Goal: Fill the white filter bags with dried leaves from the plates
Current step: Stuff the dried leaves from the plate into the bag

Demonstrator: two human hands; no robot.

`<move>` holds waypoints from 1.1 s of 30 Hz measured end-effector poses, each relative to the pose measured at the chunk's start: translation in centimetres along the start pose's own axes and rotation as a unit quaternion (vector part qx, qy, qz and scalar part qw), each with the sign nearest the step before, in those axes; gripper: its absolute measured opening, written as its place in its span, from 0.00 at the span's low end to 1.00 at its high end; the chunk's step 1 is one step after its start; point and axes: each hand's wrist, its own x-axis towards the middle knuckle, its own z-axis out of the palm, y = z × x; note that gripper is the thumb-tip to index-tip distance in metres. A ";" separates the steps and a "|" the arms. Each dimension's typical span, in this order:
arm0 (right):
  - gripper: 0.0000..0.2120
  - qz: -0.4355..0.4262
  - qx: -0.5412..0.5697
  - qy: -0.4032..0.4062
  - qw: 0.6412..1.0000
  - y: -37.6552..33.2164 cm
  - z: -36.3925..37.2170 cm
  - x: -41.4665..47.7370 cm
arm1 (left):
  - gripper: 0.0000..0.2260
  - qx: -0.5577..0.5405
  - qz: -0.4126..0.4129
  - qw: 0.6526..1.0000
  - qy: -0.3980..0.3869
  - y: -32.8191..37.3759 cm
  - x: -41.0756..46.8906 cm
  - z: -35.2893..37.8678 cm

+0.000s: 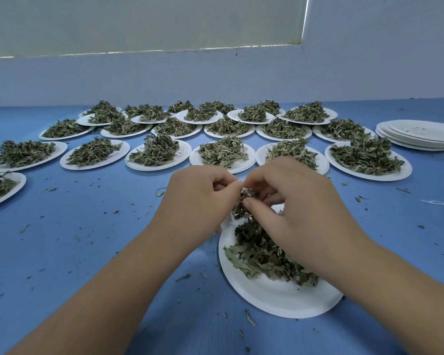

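A white paper plate (274, 298) lies near me on the blue table, with a pile of dried leaves (262, 254) on it. Above its far edge my left hand (200, 198) and my right hand (292, 201) meet. Both pinch the top of a white filter bag (239, 183), of which only a small white edge shows between the fingers. A clump of dark leaves (244, 201) hangs just below the fingertips, and my right thumb presses against it. Most of the bag is hidden by my hands.
Several white plates heaped with dried leaves (157, 152) stand in rows across the far half of the table. A stack of used plates without leaves (420, 134) sits at the far right. Leaf crumbs litter the blue table (87, 252). A white string (438, 203) lies at the right edge.
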 end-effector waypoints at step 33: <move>0.19 0.107 0.143 -0.022 0.984 0.9 -0.8 -0.1 | 0.11 -0.023 -0.043 0.999 0.013 -0.8 0.6 -0.2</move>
